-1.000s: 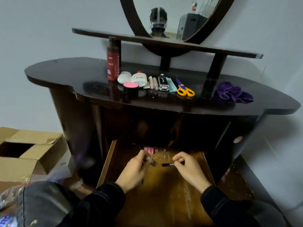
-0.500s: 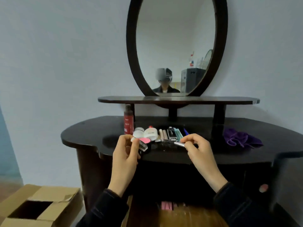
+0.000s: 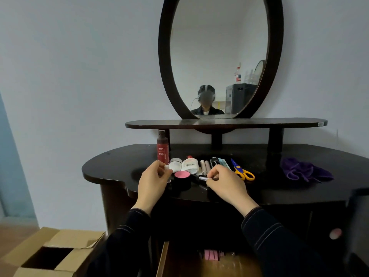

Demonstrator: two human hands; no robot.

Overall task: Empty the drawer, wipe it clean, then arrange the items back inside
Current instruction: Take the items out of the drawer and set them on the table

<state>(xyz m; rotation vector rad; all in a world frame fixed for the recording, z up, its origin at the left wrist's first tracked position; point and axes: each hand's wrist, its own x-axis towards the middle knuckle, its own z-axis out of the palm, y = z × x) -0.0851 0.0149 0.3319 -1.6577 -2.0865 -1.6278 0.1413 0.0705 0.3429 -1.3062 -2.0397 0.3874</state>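
Hands are hovering at dresser top [image 3: 111, 168] front edge, L hand [image 3: 152, 183] pinching sm. item [image 3: 167, 167], R hand [image 3: 226, 183] pinching slim stick [image 3: 202, 178].

Your glossy black-brown tabletop [image 3: 119, 166] carries a tall dark red bottle [image 3: 162, 151] with pale print, a round black compact [image 3: 182, 175] topped in pink, and a squat white tube [image 3: 190, 165] printed with a black barcode. The scissors [image 3: 244, 173] have blue blades and yellow handles. At the far right, the crumpled cloth [image 3: 305, 170] is purple. The slim stick [image 3: 202, 178] in your right hand [image 3: 225, 182] is black with a silver band. Your sleeves [image 3: 279, 236] are navy with pale stitching. The cardboard box [image 3: 40, 236] at the near left is tan.
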